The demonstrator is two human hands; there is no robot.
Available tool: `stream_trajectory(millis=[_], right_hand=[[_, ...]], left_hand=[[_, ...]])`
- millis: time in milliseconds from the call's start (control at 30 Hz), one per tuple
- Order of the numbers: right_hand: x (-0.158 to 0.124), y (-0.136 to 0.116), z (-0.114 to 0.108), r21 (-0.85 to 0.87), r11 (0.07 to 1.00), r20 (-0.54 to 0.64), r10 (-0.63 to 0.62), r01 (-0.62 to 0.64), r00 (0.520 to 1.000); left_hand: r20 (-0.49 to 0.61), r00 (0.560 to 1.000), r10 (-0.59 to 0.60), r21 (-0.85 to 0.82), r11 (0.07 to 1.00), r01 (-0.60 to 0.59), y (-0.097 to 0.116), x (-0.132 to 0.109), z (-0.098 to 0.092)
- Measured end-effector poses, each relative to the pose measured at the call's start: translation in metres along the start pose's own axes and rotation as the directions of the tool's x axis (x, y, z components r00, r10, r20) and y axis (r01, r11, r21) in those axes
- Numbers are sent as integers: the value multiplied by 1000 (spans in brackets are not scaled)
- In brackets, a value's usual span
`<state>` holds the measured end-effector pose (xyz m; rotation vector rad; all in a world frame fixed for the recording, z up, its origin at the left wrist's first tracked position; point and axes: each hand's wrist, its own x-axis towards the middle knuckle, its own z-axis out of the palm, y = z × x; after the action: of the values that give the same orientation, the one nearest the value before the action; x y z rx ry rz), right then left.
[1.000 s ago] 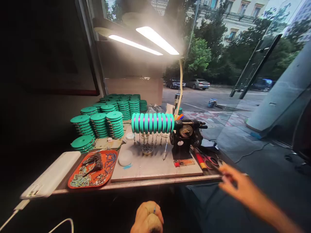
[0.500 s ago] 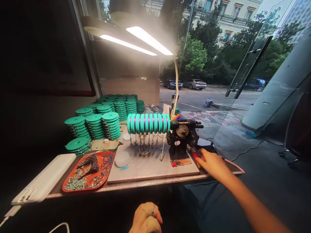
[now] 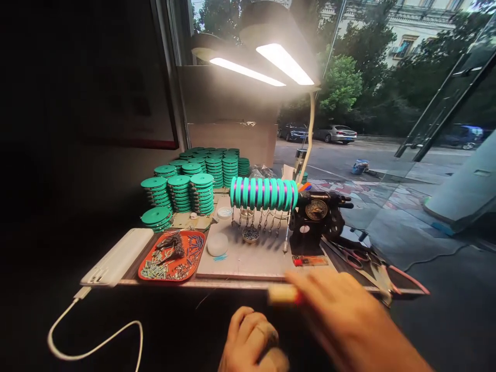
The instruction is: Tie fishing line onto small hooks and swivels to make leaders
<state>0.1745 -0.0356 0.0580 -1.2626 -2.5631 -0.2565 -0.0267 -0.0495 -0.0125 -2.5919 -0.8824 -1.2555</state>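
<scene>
My right hand (image 3: 341, 294), blurred by motion, is closed on a short yellow object with a red part (image 3: 282, 295), in front of the board's front edge. What kind of object it is I cannot make out. Lower and to the left, my left hand (image 3: 251, 338) has its fingers curled; anything in them is hidden. Beyond the hands, a row of turquoise spools (image 3: 264, 193) sits on the shaft of a black hand-crank winder (image 3: 313, 219). Small metal swivels (image 3: 265, 221) hang below the spools. An orange-red lighter (image 3: 309, 260) lies by the winder's base.
Stacked green discs (image 3: 201, 194) fill the back left. An orange tray (image 3: 174, 276) holds small tubes and metal parts. A white power bank (image 3: 116, 256) with a cable lies left. Scissors (image 3: 382, 281) lie at the right. A small bowl (image 3: 250, 235) of metal bits stands below the spools.
My right hand has lifted the yellow and red object from beside the winder and moved it left toward my left hand. The view has shifted, so the bench appears further right.
</scene>
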Motion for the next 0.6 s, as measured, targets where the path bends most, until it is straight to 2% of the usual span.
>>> stream_trajectory(millis=[33,67,100,133,167,200,267,300,333,367,400,433,500,533,600], right_hand=[[11,-11,-2,-64,997,-31,-40,38,999],[22,-17,-3,-95,991,-38,-96,92,995],[32,-18,-5,-69,986,2,-150,149,989],[41,-16,-8,6,984,44,-177,177,983],[47,-12,-11,139,974,82,-194,181,978],[52,-8,-13,308,940,101,-188,149,977],[55,0,-16,630,776,91,-75,0,993],[56,2,-16,741,668,87,-2,-63,996],[57,3,-15,805,583,97,49,-107,994],[58,2,-14,824,547,130,69,-147,989],[59,1,-13,808,560,180,61,-183,982],[61,-1,-13,767,609,230,29,-200,973],[67,-5,-12,644,746,292,-32,-171,956],[71,-7,-10,550,823,289,-29,-141,957],[79,-12,-1,312,945,227,30,-102,973]], left_hand=[[3,998,66,54,996,-66,-3,8,-9],[-108,991,76,100,993,-65,-7,18,-19],[-76,991,112,99,990,-105,-13,29,-28],[-29,992,120,41,992,-118,-19,40,-37],[7,997,81,-93,992,-80,-26,50,-43],[56,998,36,-297,955,-18,-32,59,-47],[95,991,-97,-598,790,134,-40,69,-44],[104,981,-166,-680,708,192,-41,70,-36],[66,974,-216,-714,672,198,-41,68,-26],[33,971,-237,-724,664,187,-39,64,-14],[-37,963,-267,-701,693,165,-35,58,-1],[-103,948,-302,-620,764,176,-31,51,12],[-163,921,-354,-474,847,242,-21,36,30],[-174,901,-398,-432,853,293,-16,29,35],[-129,853,-506,-432,803,411,-6,20,38]])
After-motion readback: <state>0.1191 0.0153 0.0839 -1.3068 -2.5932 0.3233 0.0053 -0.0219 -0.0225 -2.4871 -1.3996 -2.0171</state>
